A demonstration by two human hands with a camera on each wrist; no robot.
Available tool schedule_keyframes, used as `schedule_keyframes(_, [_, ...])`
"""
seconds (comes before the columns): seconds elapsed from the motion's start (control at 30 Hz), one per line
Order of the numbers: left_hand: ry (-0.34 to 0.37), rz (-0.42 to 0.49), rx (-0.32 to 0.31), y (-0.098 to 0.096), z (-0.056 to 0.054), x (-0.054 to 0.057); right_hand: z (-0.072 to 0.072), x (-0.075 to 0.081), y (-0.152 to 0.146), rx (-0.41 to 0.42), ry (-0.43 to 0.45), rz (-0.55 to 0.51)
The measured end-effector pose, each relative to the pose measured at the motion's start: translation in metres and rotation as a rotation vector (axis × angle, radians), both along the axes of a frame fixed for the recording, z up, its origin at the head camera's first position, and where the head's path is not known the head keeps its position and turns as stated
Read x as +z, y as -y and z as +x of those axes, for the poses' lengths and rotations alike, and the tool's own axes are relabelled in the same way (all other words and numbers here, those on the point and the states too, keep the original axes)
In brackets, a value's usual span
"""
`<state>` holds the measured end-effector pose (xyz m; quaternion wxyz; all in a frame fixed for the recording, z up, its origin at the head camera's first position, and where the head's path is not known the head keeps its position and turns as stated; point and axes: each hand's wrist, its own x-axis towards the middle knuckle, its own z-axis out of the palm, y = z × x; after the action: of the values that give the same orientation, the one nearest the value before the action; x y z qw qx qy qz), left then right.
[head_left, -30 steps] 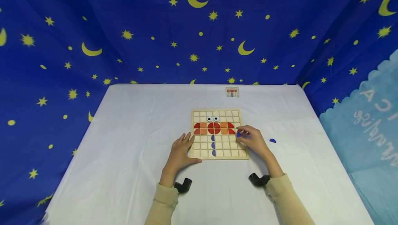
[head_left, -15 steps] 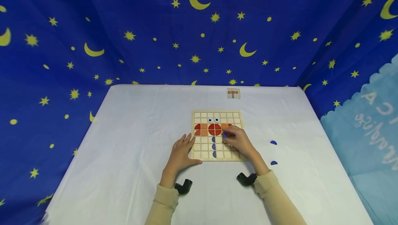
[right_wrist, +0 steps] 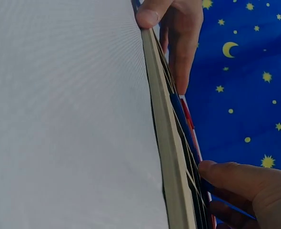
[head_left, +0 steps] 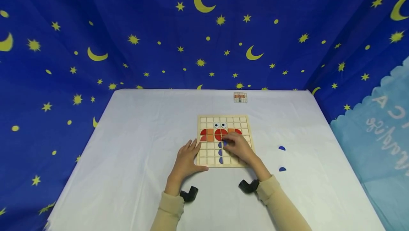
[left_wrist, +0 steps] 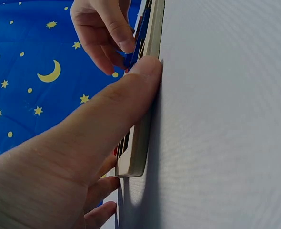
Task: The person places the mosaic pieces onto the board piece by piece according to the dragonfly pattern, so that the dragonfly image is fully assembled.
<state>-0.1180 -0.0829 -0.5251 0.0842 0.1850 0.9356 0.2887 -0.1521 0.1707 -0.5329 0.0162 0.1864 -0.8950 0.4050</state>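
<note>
A square wooden grid board (head_left: 236,120) lies on the white table. It carries two eye tiles (head_left: 217,125), red round-edged pieces (head_left: 203,138), orange squares (head_left: 210,132) and a column of blue half-circles (head_left: 221,152). My left hand (head_left: 185,158) rests at the board's near left corner, fingers along its left side and thumb against the front edge, as the left wrist view shows. Over the board, my right hand (head_left: 238,147) pinches a blue half-circle piece (head_left: 224,143) just right of the column's top piece. That hand hides part of the right-hand red and orange pieces.
Two loose blue half-circles (head_left: 282,148) lie on the table to the right of the board. Behind the board is a small pattern card (head_left: 240,97) with a similar figure. A blue curtain (head_left: 153,18) with stars and moons surrounds the table's back and sides.
My right hand has moved left from the board's right edge to the middle column with the blue half-circle. A second loose half-circle has come into view. My left hand stays put.
</note>
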Motion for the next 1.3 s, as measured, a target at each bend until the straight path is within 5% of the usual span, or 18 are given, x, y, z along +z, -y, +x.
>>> schedule_keyframes(0.53, [0.009,-0.004,0.009,-0.001,0.002,-0.001,0.004,-0.004,0.003,0.018,0.022,-0.02])
schedule_keyframes(0.97, [0.011,-0.005,0.002,-0.002,0.002,0.0,0.005,-0.006,0.004,0.052,-0.074,0.004])
schedule_keyframes(1.3, [0.025,-0.001,0.014,-0.002,0.0,0.0,0.008,0.002,-0.013,-0.042,-0.035,-0.073])
